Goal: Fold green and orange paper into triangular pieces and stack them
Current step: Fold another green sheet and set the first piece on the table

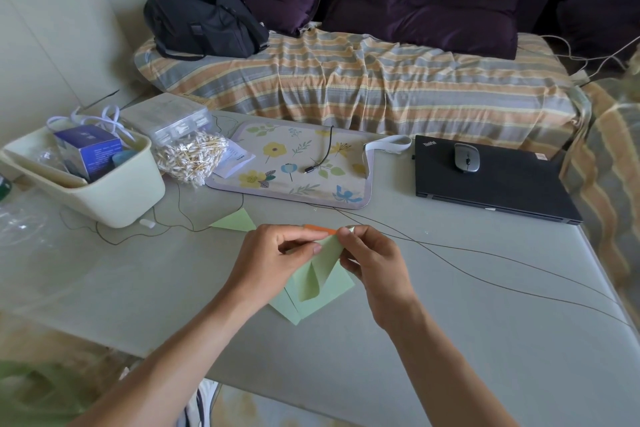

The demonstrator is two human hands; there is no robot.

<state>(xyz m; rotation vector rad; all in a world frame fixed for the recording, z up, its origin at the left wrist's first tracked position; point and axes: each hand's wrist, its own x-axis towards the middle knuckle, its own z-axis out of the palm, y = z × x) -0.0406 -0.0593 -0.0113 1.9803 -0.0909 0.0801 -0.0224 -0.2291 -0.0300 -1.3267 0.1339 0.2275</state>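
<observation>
Both my hands hold one light green paper [322, 274] just above the grey table [467, 322]. My left hand [273, 260] pinches its upper left edge between thumb and fingers. My right hand [370, 260] pinches the top corner. The sheet curls over on itself in a loose bend, and its lower part lies flat on the table. A strip of orange paper [320, 228] shows just behind my fingers, mostly hidden by them. A folded green triangle [237, 220] lies flat on the table to the far left of my hands.
A cream bin [114, 198] with boxes stands at the left, a bag of cotton swabs [190, 158] beside it. A floral mat [294, 166] with a cable lies behind my hands. A closed black laptop [491, 184] carries a mouse [467, 157]. Thin wires [485, 256] cross the table.
</observation>
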